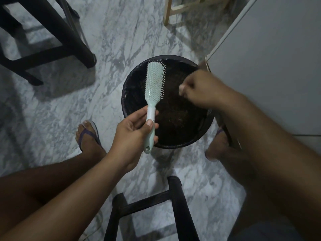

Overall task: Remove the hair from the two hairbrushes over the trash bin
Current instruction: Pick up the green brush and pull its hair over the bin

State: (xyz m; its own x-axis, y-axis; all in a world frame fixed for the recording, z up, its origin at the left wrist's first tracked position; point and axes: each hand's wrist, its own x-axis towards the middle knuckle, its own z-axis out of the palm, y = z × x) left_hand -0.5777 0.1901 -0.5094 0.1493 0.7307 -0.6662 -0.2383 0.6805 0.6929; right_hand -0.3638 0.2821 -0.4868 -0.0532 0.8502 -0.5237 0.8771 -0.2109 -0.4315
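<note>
One hairbrush only is in view; the second is nowhere in frame. Nearest the camera, a dark wooden stool frame (149, 204) stands between the person's bare legs, suggesting a seated posture leaning over the work. Left hand (133, 131) grasps the mint-green paddle hairbrush (153, 94) by its handle, thumb pressed on top, fingers curled underneath; bristle face is turned up and toward the right, head angled out above the black-lined trash bin (166, 101), probably so anything pulled loose drops straight in. Bristles look mostly clean from here, though fine strands would be too small to tell. Right hand (199, 89) hovers over the bin's right half, apart from the brush, fingers pinched together and slightly blurred; whether it holds a tuft of hair, I cannot tell — likely it is dropping or shaking off a pull. The bin's contents read as a dark brownish mass. A foot in a purple flip-flop (88, 134) is planted left of the bin on the grey-veined marble floor (57, 108). Farther off: a dark table leg (76, 40) upper left, a pale wooden frame (175, 9) at top, a white cabinet side (271, 66) right.
</note>
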